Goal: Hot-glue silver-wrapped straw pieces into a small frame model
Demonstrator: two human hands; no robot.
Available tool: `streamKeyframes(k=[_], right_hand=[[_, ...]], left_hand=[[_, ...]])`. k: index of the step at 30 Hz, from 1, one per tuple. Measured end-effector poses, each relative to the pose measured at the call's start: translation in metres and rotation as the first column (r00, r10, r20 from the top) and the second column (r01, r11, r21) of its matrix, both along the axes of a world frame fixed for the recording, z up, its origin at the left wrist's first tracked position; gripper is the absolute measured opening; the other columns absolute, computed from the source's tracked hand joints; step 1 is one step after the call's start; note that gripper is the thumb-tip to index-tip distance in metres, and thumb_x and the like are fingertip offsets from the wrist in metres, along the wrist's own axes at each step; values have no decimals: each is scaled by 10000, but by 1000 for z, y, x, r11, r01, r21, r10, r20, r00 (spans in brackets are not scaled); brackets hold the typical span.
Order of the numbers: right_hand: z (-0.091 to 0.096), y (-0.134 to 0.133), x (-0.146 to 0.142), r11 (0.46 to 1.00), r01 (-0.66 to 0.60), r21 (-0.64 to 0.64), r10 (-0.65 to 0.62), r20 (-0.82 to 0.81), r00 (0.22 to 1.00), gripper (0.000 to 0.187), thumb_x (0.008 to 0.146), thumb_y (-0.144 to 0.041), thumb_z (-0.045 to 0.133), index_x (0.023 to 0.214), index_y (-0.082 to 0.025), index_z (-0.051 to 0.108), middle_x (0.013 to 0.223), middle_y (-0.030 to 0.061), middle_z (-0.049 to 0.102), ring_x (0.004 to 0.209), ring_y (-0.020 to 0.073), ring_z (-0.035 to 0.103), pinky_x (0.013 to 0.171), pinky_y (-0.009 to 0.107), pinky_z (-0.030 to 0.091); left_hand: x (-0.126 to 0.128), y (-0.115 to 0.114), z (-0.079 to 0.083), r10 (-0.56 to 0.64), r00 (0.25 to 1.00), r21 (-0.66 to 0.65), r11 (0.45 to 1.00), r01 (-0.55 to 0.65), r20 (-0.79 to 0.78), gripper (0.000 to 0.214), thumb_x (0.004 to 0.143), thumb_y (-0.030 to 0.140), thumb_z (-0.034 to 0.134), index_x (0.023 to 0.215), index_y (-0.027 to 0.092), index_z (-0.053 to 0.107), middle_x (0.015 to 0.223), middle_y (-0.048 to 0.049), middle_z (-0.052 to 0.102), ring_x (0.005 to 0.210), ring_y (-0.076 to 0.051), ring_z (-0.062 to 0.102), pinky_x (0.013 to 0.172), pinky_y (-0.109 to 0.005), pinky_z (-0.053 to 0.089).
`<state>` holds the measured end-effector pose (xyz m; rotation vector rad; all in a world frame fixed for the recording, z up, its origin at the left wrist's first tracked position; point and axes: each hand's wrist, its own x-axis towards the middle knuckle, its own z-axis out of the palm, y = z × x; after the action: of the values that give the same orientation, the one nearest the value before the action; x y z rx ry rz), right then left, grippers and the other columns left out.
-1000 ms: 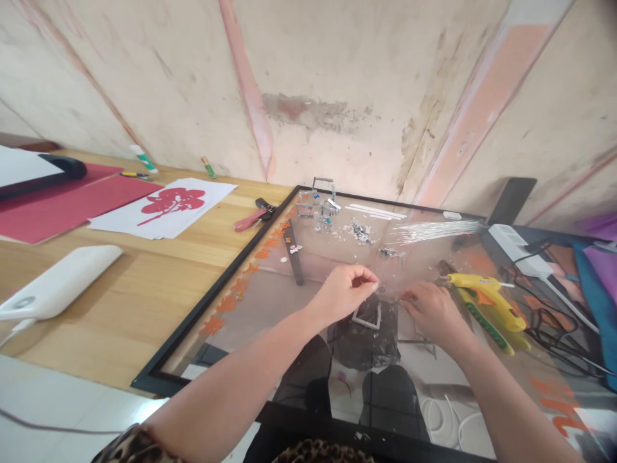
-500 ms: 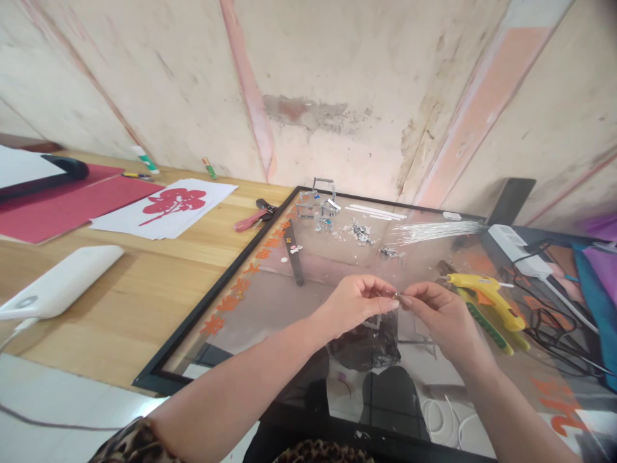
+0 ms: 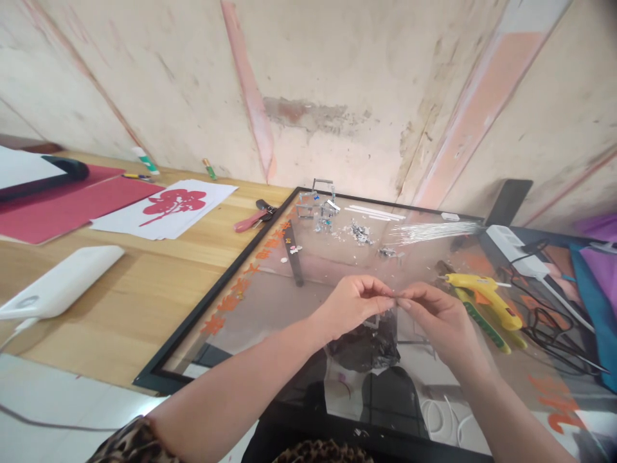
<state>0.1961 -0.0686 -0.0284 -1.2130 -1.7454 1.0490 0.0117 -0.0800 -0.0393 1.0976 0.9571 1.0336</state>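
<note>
My left hand (image 3: 362, 305) and my right hand (image 3: 436, 315) meet over the glass tabletop (image 3: 270, 305), fingertips pinched together. Whatever sits between them is too small and too covered to name. Beneath the hands lies a crumpled black plastic bag (image 3: 366, 347), with a small grey frame-like piece (image 3: 372, 320) partly hidden by my left hand. Farther back stand small grey wire-like frames (image 3: 315, 199) with blue bits. Beside them is a heap of silvery scraps (image 3: 360, 233). A bundle of thin white wires (image 3: 434, 231) rests at the back right.
To the right lie a yellow glue gun (image 3: 486, 296), green-handled pliers (image 3: 486, 326), a white power strip (image 3: 518, 251) and tangled black cords. On the wooden table at left are pink-handled scissors (image 3: 253, 218), paper with a red flower (image 3: 173, 206) and a white lamp-like device (image 3: 62, 280).
My right hand has shifted slightly left, closing the fingertips nearer to my left hand's. The tiny shiny bit that showed between them is now covered.
</note>
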Motion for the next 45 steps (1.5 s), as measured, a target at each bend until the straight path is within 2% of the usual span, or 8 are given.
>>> streamKeyframes(k=[3, 8, 15, 21, 27, 30, 33, 45], right_hand=[[2, -2, -3, 997, -14, 70, 12, 32, 999, 184, 797, -376, 628, 724, -207, 619, 732, -16, 594, 699, 123, 518, 686, 256, 393], [6, -1, -1, 988, -37, 152, 23, 93, 995, 189, 801, -350, 622, 687, -202, 594, 813, 4, 589, 806, 148, 537, 777, 277, 378], [0, 7, 10, 999, -16, 48, 23, -141, 990, 183, 826, -375, 588, 745, -213, 570, 779, 1, 556, 737, 137, 495, 690, 255, 390], [-7, 4, 3, 998, -46, -48, 38, -155, 987, 188, 831, -381, 587, 870, -220, 675, 834, 16, 643, 773, 140, 531, 744, 267, 413], [-10, 7, 0, 997, 0, -75, -18, -240, 971, 136, 766, -347, 670, 745, -214, 657, 730, -17, 624, 698, 109, 519, 678, 233, 409], [-8, 8, 2, 996, 55, -65, -68, -218, 973, 167, 722, -352, 706, 705, -204, 631, 703, -17, 610, 663, 110, 515, 629, 231, 409], [-5, 5, 0, 998, 10, -61, -18, -148, 989, 169, 729, -365, 695, 713, -205, 645, 729, -6, 627, 687, 125, 538, 643, 241, 425], [-1, -2, -9, 989, -126, -81, 124, -35, 992, 203, 809, -389, 602, 777, -194, 647, 783, 11, 670, 755, 152, 582, 715, 259, 438]], left_hand=[[1, 0, -1, -35, 999, -6, 999, 35, 9, 284, 666, 298, 747, 868, 125, 646, 744, -17, 629, 643, -77, 553, 637, -221, 453], [-2, 1, -3, -40, 998, 1, 999, 40, -46, 285, 669, 315, 742, 863, 122, 663, 747, -28, 636, 632, -78, 548, 619, -216, 440], [-3, 1, 4, -30, 999, -40, 999, 31, 45, 258, 669, 312, 745, 799, 114, 644, 617, 2, 595, 539, -54, 506, 530, -178, 396], [-3, 2, 3, -77, 990, -58, 995, 84, 122, 268, 678, 303, 751, 808, 97, 641, 612, -21, 627, 538, -67, 559, 548, -190, 451], [-4, 4, 4, -22, 949, -220, 971, 96, 315, 311, 609, 266, 809, 793, 98, 622, 605, -19, 643, 551, -87, 617, 538, -172, 469], [-5, 5, 5, 31, 917, -269, 959, 85, 398, 316, 577, 242, 827, 759, 103, 609, 598, -12, 642, 538, -92, 622, 523, -168, 468], [-6, 6, 5, 58, 902, -281, 957, 71, 427, 296, 572, 226, 827, 740, 106, 614, 618, -9, 643, 552, -102, 629, 492, -164, 447], [-4, 5, 1, 36, 952, -173, 985, 18, 305, 281, 604, 256, 805, 776, 106, 641, 632, -15, 645, 581, -90, 605, 560, -200, 426]])
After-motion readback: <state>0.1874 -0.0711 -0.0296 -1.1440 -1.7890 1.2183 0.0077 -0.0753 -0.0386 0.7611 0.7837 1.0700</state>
